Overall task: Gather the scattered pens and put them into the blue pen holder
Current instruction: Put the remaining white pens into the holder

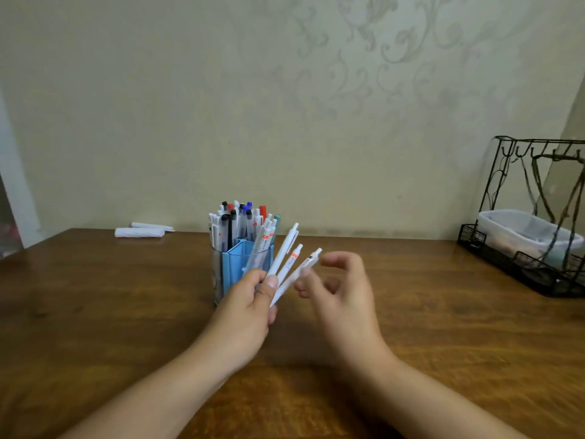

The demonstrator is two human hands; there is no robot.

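Observation:
The blue pen holder [235, 264] stands upright on the wooden table [95, 296], packed with several pens with black, blue, red and white caps. My left hand [250, 305] is just in front of it, to its right, and grips three white pens [286, 264] fanned out and pointing up to the right. My right hand [342, 286] hovers close beside the pens, blurred. Its fingers are apart and curled, with the fingertips near the rightmost pen. I cannot tell whether they touch it.
Two white rolled items [142, 231] lie at the table's back edge on the left, by the wall. A black wire rack [535, 217] holding a clear plastic box [522, 232] stands at the far right.

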